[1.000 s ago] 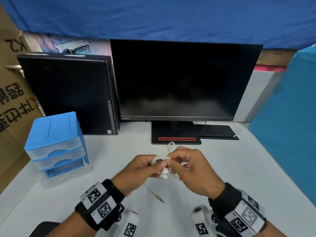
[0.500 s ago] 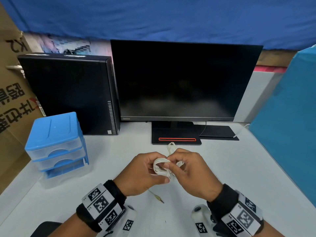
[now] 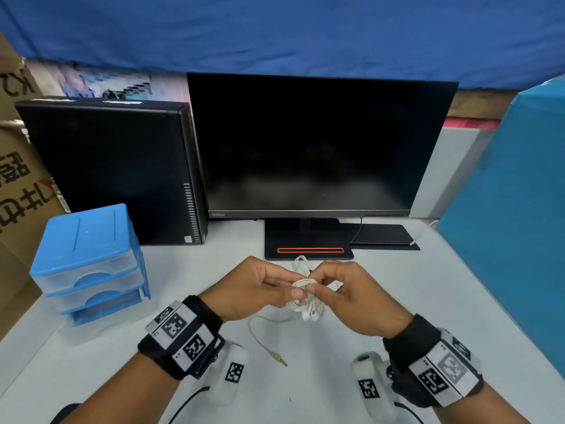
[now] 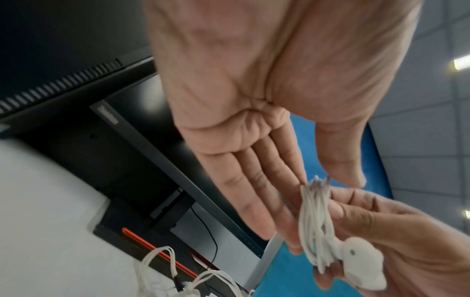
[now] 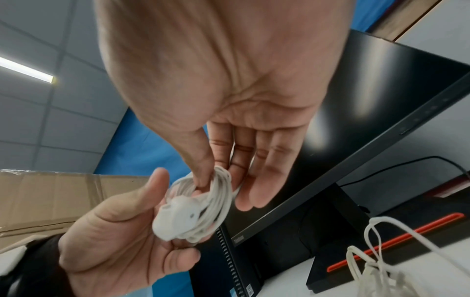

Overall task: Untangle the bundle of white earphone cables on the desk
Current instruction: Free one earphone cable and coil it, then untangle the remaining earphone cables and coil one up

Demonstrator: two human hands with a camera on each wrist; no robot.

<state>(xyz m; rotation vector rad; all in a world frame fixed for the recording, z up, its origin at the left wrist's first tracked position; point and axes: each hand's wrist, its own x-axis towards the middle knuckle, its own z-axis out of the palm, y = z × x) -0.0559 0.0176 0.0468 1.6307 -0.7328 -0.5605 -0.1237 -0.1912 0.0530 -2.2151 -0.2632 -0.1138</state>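
Observation:
Both hands hold a small coil of white earphone cable (image 3: 305,293) above the desk, in front of the monitor base. My left hand (image 3: 293,290) pinches the coil's left side between thumb and fingers. My right hand (image 3: 315,286) pinches its right side, with the thumb tip on the strands (image 5: 218,186). Two white earbuds (image 3: 309,315) hang under the coil and lie against the coil (image 4: 315,221) in both wrist views. A thin lead runs down to the gold jack plug (image 3: 279,360) on the desk. More white cable loops (image 3: 301,264) lie behind the hands.
A dark monitor (image 3: 312,148) on a black base (image 3: 308,240) stands just behind the hands. A black PC tower (image 3: 116,169) and a blue drawer unit (image 3: 88,255) stand at the left, cardboard boxes beyond. A blue box (image 3: 519,215) walls the right side.
The hands have turned the coil between them, and the earbuds now hang below it. More of the plug lead lies loose on the desk in a wider curve.

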